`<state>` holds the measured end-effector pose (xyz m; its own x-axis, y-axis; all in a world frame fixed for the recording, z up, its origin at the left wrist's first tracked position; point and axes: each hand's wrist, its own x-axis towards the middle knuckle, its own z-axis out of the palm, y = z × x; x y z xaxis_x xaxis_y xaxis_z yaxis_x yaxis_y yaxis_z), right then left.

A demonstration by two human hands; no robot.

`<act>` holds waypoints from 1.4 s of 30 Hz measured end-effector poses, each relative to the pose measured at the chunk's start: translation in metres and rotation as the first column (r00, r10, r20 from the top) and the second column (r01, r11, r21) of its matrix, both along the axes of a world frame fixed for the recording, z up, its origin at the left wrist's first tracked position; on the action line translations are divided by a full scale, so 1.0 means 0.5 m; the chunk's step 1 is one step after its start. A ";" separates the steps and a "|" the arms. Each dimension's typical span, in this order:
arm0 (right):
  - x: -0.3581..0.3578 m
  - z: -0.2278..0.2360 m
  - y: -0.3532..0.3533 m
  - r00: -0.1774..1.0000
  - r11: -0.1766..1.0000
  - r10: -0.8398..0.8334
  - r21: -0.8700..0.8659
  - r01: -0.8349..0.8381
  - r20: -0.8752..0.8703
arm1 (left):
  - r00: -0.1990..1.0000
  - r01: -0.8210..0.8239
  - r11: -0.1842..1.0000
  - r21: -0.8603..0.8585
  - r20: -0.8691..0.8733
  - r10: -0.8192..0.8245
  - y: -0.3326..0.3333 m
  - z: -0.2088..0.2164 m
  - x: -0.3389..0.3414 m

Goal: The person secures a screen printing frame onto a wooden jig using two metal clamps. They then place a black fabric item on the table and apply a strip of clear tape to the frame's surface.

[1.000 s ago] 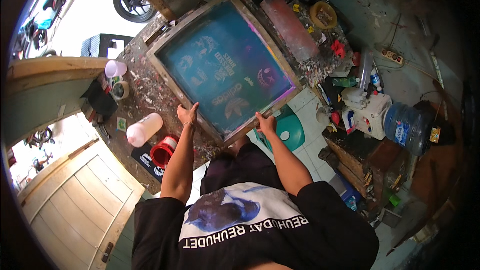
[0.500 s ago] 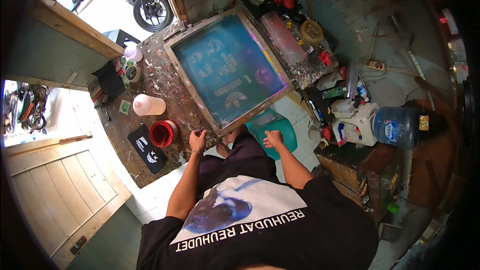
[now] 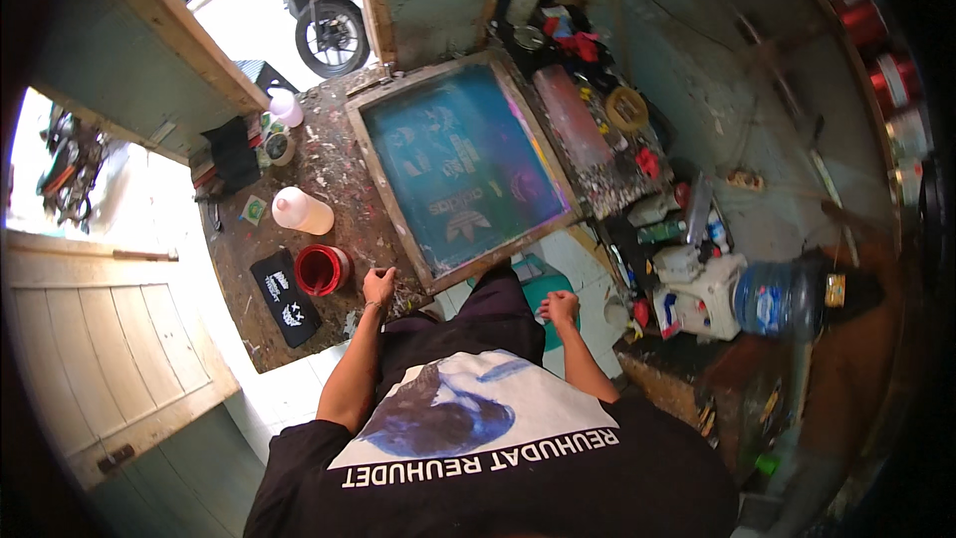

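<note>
The left hand and right hand (each grip partly open, holding nothing visible) are near the framed screen.

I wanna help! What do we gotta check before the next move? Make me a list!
1. Left hand off the framed screen: ok, it's apart from the corner.
2. Right hand off the screen: ok, it's apart too.
3. Red tub upright: ok, its open top shows.
4. Enough inside the tub: cannot tell.
5. Pale bottle standing up: ok.
6. Dark printed cloth out from under the screen: ok, it lies left of the tub.
</note>
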<state>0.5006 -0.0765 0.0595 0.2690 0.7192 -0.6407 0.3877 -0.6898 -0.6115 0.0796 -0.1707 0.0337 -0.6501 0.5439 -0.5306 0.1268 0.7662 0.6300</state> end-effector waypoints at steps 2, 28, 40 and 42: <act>-0.037 0.009 0.096 0.996 0.988 0.088 0.128 -0.088 0.006 | 0.986 -0.060 0.996 0.074 -0.152 0.070 0.043 -0.008 -0.022; -0.836 -0.109 1.235 0.299 0.213 0.826 0.227 -0.950 0.477 | 0.888 -0.229 0.915 -0.333 -0.456 0.056 1.061 -0.001 -0.335; -0.839 -0.058 1.208 0.415 0.316 0.831 0.300 -0.900 0.370 | 0.964 -0.064 0.996 0.063 -0.252 0.078 0.995 -0.037 -0.399; -0.840 -0.050 1.192 0.436 0.343 0.810 0.287 -0.895 0.392 | 0.951 0.043 0.995 0.091 -0.310 -0.013 0.978 -0.024 -0.407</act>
<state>0.0808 0.5194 0.0344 -0.5888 0.7690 -0.2487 0.7262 0.3683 -0.5805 -0.1240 0.3185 0.0214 -0.7578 0.6023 -0.2511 0.3470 0.6979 0.6266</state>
